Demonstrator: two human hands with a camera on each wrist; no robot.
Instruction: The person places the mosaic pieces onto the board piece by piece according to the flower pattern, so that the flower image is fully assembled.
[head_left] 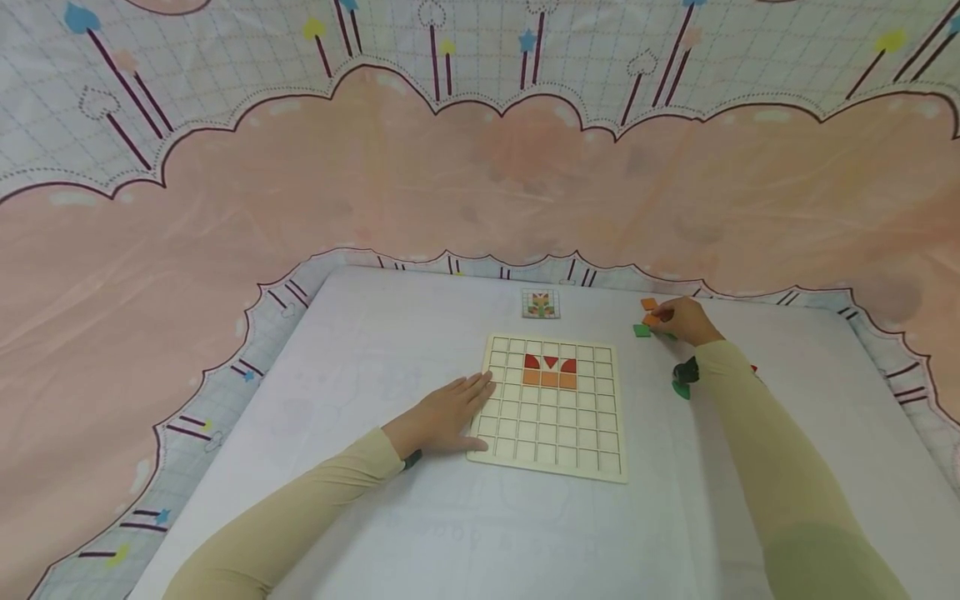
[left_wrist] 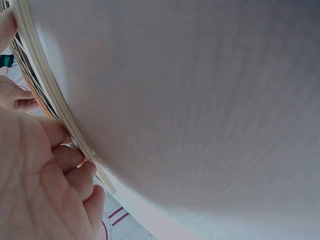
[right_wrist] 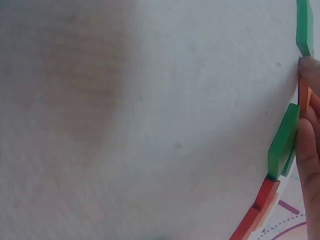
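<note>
A pale wooden grid board point(head_left: 547, 425) lies on the white table. Near its top sit red pieces point(head_left: 551, 362), two curved and one triangular, above a row of orange squares point(head_left: 550, 380). My left hand point(head_left: 446, 414) rests on the board's left edge with the fingers spread; in the left wrist view its fingers point(left_wrist: 82, 177) touch the rim. To the right of the board, my right hand point(head_left: 686, 321) pinches an orange tile point(head_left: 649, 319) between thumb and fingertips. Its edge shows as an orange piece point(right_wrist: 303, 92) in the right wrist view, beside a green tile point(right_wrist: 283, 142).
Another orange tile point(head_left: 648, 304) and a green tile point(head_left: 642, 331) lie close to the right hand. A small pattern card point(head_left: 541, 304) lies behind the board. Under the right forearm is a green piece point(head_left: 681, 389). Red pieces point(right_wrist: 267, 193) show in the right wrist view.
</note>
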